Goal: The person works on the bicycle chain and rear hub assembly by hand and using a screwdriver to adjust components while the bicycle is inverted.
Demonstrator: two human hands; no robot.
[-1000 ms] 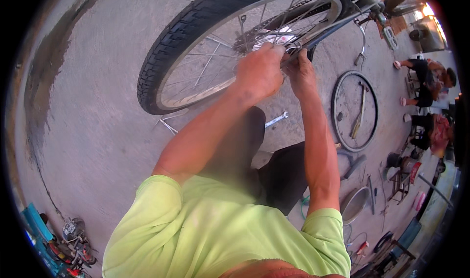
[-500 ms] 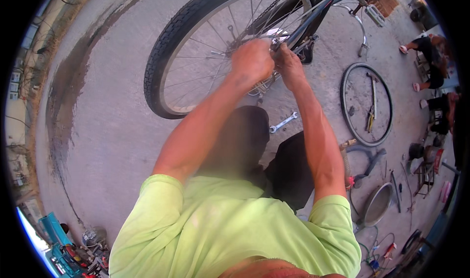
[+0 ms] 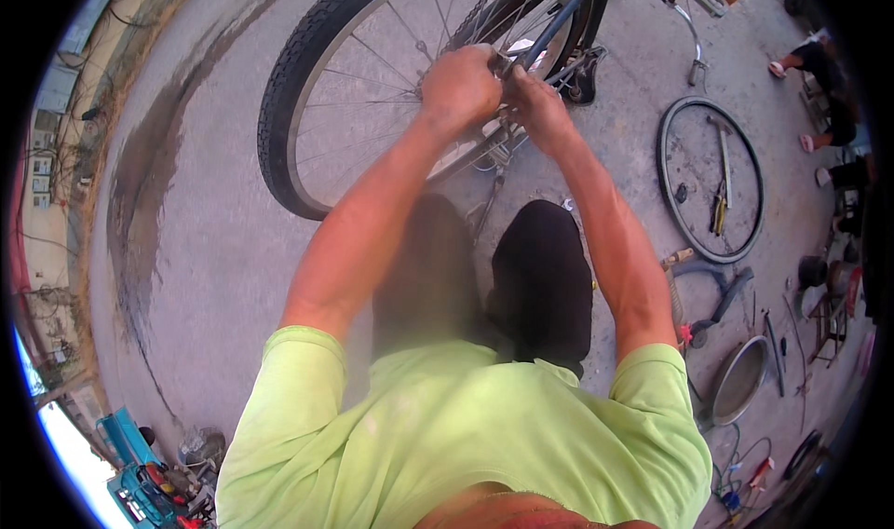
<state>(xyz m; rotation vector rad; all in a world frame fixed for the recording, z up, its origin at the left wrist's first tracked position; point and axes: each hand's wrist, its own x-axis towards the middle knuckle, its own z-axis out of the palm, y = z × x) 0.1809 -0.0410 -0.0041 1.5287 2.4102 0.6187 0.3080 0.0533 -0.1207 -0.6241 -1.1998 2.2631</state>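
Observation:
A bicycle lies or leans ahead of me, its spoked wheel (image 3: 291,91) with a black knobbly tire at the top of the view. My left hand (image 3: 461,87) is closed in a fist by the wheel's hub, beside the frame tube (image 3: 563,12). Close against it, my right hand (image 3: 540,110) has its fingers pinched together at the same spot. Whatever the fingers grip there is hidden behind the hands. The chain (image 3: 480,9) runs past beyond them. Only one end of a wrench (image 3: 568,204) shows beside my right knee.
On the ground to the right lies a loose tire (image 3: 663,161), with a hammer (image 3: 725,161) and yellow-handled pliers (image 3: 719,210) inside its ring. Nearer me are a metal basin (image 3: 742,380) and a red-and-black stand (image 3: 827,329). Teal toolboxes (image 3: 130,436) sit at lower left. People sit at far right.
My view has shifted, so the ground things at right appear farther right. My right knee now covers most of the wrench. Both hands stay together at the hub.

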